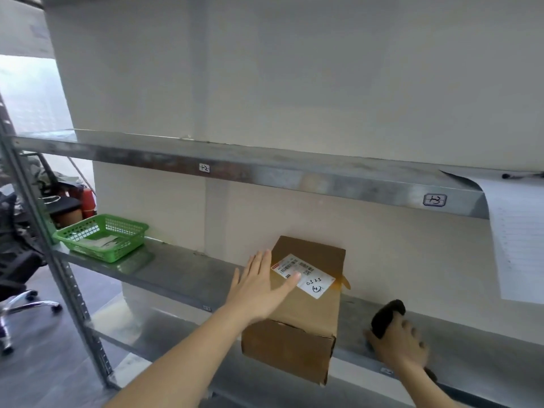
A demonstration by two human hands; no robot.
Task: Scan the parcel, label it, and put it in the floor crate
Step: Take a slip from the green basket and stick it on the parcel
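Parcel (297,307) sitting on the middle shelf (164,272) of the metal rack, near end jutting out past the shelf's front lip, white shipping label (306,275) face up with barcodes and handwritten digits showing. Left hand (259,287) laid flat on the top face, fingers spread and apart, thumb stretched toward the label, pressing rather than gripping. Right hand (397,340) down at four o'clock from the box, fingers curled tight round a dark handheld scanner (387,318), its head pointing up and away from the label. Green basket (103,237) with slips of paper off at ten o'clock, well apart. Printed sheet (518,240) hanging from the upper shelf at two o'clock. No floor crate in view.

Looks like the scanning step, box steadied and reader in hand but not yet aimed. Next move probably calls for swinging the scanner head round toward eleven o'clock onto the barcode, keeping the thumb clear of the printed code. Worth watching: the overhanging end could tip if the flat palm lifts too early.
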